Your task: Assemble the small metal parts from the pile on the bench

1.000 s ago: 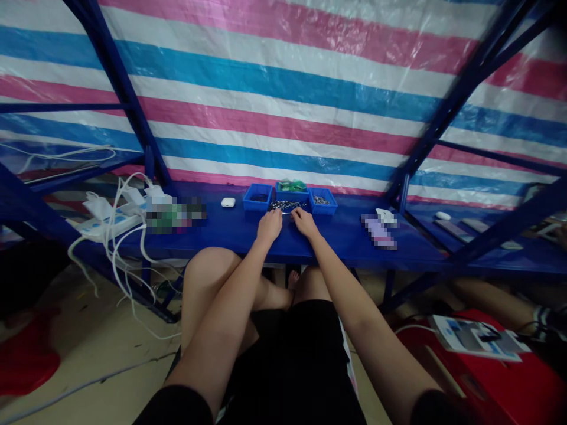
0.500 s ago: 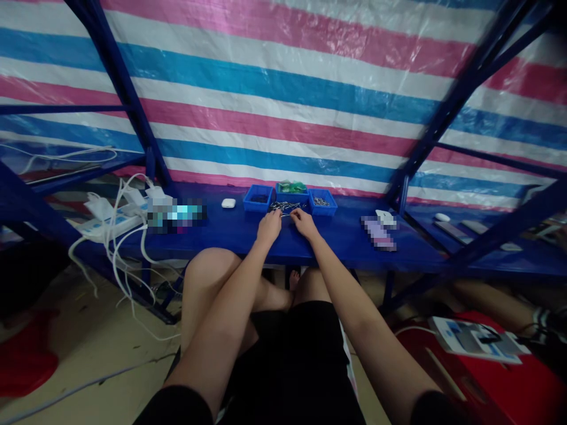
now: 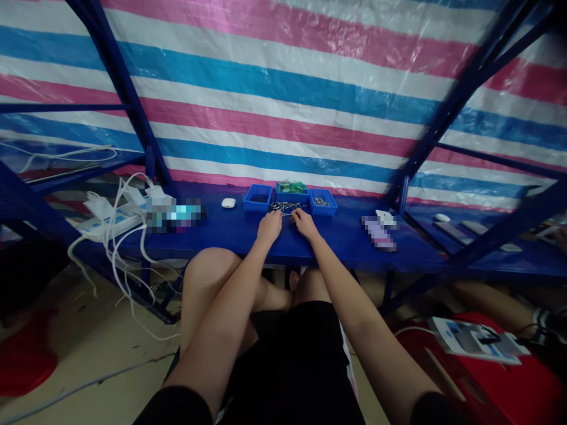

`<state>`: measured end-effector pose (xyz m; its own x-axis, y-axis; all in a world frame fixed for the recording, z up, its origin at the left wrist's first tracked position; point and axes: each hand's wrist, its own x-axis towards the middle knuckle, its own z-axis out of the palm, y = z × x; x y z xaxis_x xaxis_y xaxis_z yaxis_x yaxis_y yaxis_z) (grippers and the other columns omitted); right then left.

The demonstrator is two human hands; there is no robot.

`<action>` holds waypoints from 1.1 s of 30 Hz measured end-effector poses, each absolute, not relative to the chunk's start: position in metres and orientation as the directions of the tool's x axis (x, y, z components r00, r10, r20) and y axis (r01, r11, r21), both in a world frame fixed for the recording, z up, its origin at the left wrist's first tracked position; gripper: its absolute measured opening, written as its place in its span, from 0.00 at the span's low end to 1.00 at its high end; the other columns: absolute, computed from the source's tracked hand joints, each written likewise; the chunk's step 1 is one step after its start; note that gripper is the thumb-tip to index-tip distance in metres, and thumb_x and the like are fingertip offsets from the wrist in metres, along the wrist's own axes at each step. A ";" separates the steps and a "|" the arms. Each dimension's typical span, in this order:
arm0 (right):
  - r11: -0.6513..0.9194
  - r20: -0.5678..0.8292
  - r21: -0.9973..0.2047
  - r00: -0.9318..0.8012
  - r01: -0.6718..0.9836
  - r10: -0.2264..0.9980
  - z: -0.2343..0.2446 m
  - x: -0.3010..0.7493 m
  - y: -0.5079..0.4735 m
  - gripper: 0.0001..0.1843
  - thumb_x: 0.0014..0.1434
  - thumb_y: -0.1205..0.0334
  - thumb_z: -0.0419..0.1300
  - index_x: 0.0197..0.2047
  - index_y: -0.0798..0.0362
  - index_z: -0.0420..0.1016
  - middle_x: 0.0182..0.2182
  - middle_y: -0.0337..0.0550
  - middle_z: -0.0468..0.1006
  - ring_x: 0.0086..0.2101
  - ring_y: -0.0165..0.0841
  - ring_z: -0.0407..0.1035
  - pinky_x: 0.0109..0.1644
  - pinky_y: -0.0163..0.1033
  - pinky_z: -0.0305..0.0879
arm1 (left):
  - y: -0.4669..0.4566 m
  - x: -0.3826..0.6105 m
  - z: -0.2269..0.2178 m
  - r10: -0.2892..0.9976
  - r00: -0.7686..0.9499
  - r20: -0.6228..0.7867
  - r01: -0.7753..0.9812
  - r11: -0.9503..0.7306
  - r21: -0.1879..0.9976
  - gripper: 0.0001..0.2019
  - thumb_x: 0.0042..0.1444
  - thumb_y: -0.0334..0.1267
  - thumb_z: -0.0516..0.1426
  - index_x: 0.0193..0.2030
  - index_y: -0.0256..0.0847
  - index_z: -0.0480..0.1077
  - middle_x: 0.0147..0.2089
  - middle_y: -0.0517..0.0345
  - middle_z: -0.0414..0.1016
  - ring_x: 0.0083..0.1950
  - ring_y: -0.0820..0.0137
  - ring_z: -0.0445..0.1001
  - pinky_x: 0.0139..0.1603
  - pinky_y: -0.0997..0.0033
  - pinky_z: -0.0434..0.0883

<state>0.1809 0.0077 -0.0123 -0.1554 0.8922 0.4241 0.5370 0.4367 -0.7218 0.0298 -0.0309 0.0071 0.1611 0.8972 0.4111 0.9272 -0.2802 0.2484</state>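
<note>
Both my hands rest on the blue shelf board [image 3: 230,233] in front of me, close together. My left hand [image 3: 270,226] has its fingers curled in a pinch near a small heap of thin metal pieces [image 3: 284,206]. My right hand [image 3: 303,222] is curled the same way, its fingertips toward the left hand. What they pinch is too small to make out. Behind the heap stand three small blue bins: a left bin [image 3: 257,198], a middle bin with green pieces [image 3: 292,188] and a right bin with small metal parts [image 3: 322,201].
A white earbud case [image 3: 228,202] lies left of the bins. Power strips with white cables [image 3: 110,215] crowd the board's left end. A white object [image 3: 385,217] sits to the right. Blue rack posts stand on both sides. A red box [image 3: 487,378] is on the floor at right.
Hardly anything differs; my hands made only slight finger movements over the metal pieces and stayed in place.
</note>
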 end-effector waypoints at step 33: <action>0.542 0.503 -0.549 -0.266 0.637 0.822 -0.005 0.178 0.000 0.13 0.48 0.71 0.48 0.33 0.52 0.72 0.33 0.41 0.72 0.35 0.32 0.65 0.46 0.38 0.62 | -0.032 0.029 0.007 0.899 0.114 0.423 0.936 -0.240 0.257 0.16 0.64 0.39 0.39 0.47 0.40 0.65 0.45 0.49 0.71 0.47 0.65 0.69 0.46 0.68 0.65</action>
